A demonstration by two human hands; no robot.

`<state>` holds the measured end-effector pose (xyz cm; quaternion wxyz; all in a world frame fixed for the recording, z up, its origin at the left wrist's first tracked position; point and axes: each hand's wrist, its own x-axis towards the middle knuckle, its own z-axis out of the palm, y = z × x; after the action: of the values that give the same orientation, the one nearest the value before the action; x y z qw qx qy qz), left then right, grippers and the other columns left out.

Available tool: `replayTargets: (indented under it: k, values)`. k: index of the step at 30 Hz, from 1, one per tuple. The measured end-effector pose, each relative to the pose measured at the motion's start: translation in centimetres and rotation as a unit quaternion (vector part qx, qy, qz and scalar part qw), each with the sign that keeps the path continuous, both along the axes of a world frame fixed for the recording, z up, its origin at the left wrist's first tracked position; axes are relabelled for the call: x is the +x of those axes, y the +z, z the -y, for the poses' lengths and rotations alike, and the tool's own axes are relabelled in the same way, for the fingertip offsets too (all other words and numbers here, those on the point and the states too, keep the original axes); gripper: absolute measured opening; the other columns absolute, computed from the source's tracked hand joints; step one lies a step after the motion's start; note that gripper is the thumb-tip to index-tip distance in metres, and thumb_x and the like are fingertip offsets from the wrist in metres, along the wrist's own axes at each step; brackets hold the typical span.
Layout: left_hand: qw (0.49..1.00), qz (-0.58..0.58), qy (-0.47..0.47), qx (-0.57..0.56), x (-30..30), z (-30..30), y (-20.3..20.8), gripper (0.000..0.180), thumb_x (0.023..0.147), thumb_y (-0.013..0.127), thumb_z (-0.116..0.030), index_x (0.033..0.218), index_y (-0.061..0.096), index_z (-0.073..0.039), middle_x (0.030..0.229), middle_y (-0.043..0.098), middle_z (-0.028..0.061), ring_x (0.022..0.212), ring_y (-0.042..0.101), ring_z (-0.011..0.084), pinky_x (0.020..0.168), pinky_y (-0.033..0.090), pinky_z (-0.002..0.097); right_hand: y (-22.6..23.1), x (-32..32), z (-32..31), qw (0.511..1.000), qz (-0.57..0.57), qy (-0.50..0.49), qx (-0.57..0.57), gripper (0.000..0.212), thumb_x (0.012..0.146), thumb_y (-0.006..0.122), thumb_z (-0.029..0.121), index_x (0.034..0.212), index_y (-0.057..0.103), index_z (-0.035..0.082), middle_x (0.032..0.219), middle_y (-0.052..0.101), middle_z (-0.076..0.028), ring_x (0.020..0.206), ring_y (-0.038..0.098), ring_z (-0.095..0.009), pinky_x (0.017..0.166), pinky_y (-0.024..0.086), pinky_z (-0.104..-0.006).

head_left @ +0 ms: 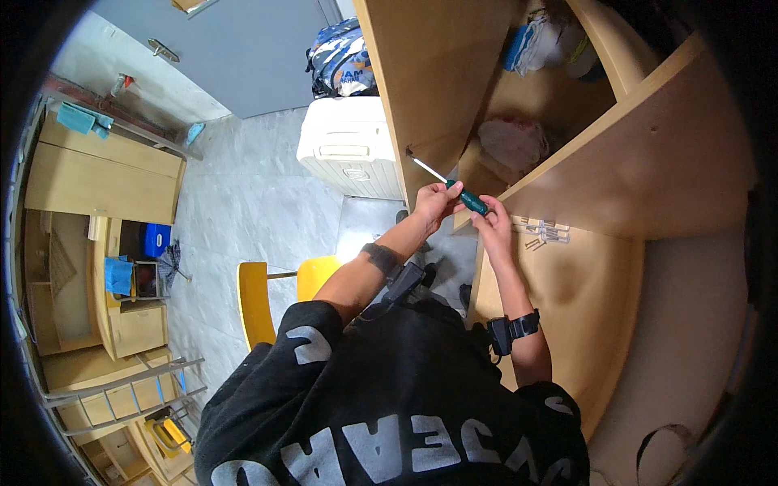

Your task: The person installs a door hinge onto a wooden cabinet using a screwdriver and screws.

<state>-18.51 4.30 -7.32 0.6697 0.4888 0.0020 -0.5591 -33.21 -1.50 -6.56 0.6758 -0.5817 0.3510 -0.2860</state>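
My left hand (435,204) and my right hand (493,227) both hold a screwdriver with a green handle (468,198). Its metal shaft (427,168) points up and left, and its tip meets the edge of a light wooden cabinet panel (429,73). My left hand grips the front of the handle near the shaft. My right hand closes on the rear end of the handle. Both wrists wear black bands. Small screws and fittings (545,232) lie on the wooden desk top (567,300) just right of my right hand.
A white suitcase (348,146) with a patterned backpack (342,61) on it stands by the panel. A yellow chair (284,292) stands below my left arm. Bags (512,142) fill the cabinet shelves. Wooden furniture (97,178) and a metal ladder (121,389) line the left side.
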Motion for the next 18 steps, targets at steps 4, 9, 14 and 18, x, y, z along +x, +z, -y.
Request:
replayTargets:
  k: [4,9,14,18]
  values:
    - [0.999,-0.012,0.007,0.041,0.3,0.1,-0.3,0.031,0.081,0.069,-0.026,0.090,0.050,-0.002,0.092,0.058,0.0113,0.078,0.059,0.0175,0.066,0.053,0.0296,-0.6,0.4,0.0,0.994,0.012,-0.030,-0.105,0.026,0.084,0.057,0.004,0.110,0.053,0.000,0.092,0.059,-0.007,0.069,0.055,-0.008,0.056,0.044,-0.0212]
    - [0.994,-0.084,0.004,-0.072,0.5,0.3,0.3,0.031,0.084,0.063,-0.013,0.108,0.045,-0.007,0.096,0.059,0.0072,0.089,0.059,0.0191,0.073,0.051,0.0315,-1.3,1.2,0.7,0.993,-0.019,-0.101,-0.063,0.019,0.089,0.052,0.010,0.104,0.056,0.000,0.081,0.060,-0.007,0.057,0.053,-0.010,0.051,0.043,-0.0240]
    - [0.989,-0.082,0.007,-0.122,0.5,-0.2,0.2,0.032,0.086,0.056,-0.006,0.115,0.043,-0.007,0.104,0.057,0.0108,0.097,0.056,0.0231,0.086,0.049,0.0366,-1.5,2.2,1.2,0.989,-0.064,-0.097,0.093,0.026,0.096,0.042,0.025,0.104,0.053,0.002,0.063,0.053,-0.005,0.041,0.043,-0.009,0.039,0.034,-0.0227]
    - [0.998,-0.014,0.003,-0.060,0.4,-0.2,0.0,0.019,0.086,0.058,-0.006,0.103,0.050,-0.003,0.096,0.060,0.0090,0.088,0.060,0.0193,0.076,0.053,0.0304,-0.4,0.8,1.8,0.986,-0.060,-0.012,0.157,0.027,0.096,0.042,0.027,0.104,0.052,0.003,0.066,0.054,-0.005,0.045,0.046,-0.009,0.042,0.036,-0.0219]
